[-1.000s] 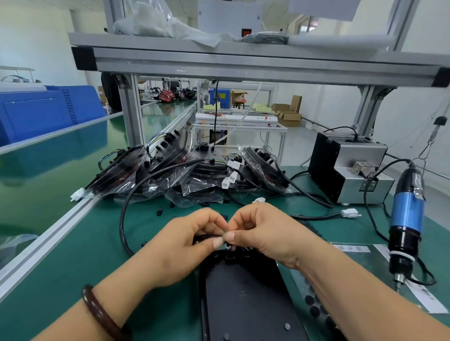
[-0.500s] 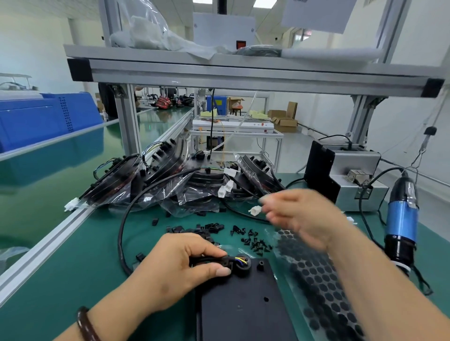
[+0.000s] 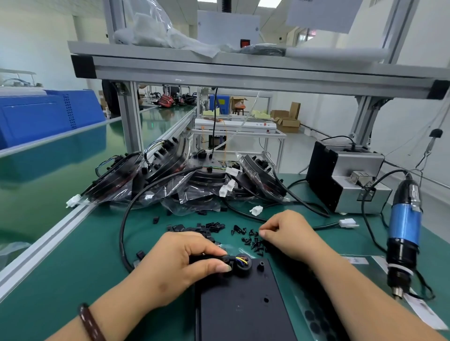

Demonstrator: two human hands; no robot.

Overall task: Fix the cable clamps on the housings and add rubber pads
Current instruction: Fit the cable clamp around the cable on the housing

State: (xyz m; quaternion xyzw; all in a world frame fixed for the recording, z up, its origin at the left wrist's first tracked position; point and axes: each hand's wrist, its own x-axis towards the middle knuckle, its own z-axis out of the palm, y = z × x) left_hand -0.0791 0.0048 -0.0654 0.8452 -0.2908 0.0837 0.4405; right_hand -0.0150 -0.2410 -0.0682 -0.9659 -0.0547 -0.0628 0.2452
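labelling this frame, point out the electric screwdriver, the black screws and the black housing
electric screwdriver [image 3: 405, 224]: head view, blue body
black screws [image 3: 254, 243]: head view, middle of the pile
black housing [image 3: 243, 306]: head view, flat top face

1. Green desk [image 3: 73, 280] spreads left of the left hand [image 3: 180, 262], under an aluminium-framed shelf [image 3: 243, 73].
2. White walls [image 3: 36, 43] and pale floor [image 3: 297, 148] lie far beyond the right hand [image 3: 289, 231].
3. Blue crates [image 3: 48, 116] far left; cardboard boxes [image 3: 288, 121] far ahead.
4. Ceiling light panels [image 3: 266, 3] glow above.
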